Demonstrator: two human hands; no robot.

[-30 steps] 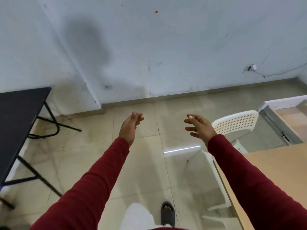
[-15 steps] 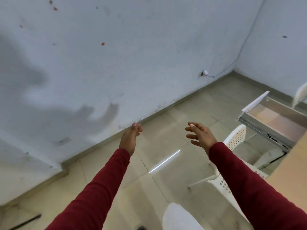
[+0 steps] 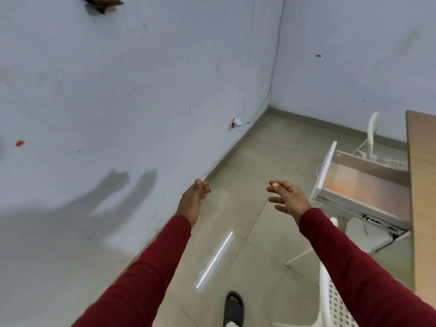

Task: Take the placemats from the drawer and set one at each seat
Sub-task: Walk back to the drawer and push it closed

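While both bare hands hang in mid-air, fingers loosely spread and holding nothing, the pulled-out white drawer with pale wooden floor [image 3: 363, 185] lies at two o'clock. Right hand [image 3: 289, 199] nearer; left hand [image 3: 192, 199] farther. No placemats discernible inside; light wooden worktop [image 3: 422, 185] adjoins.

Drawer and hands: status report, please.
Left hand, right hand: open, empty. Drawer pulled out, no placemats seen. White chair beneath it.

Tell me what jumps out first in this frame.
Two bare hands, left hand and right hand, reach forward empty in dark red sleeves at mid-frame. To the right, an open drawer juts from under the wooden table. White chairs stand around it.
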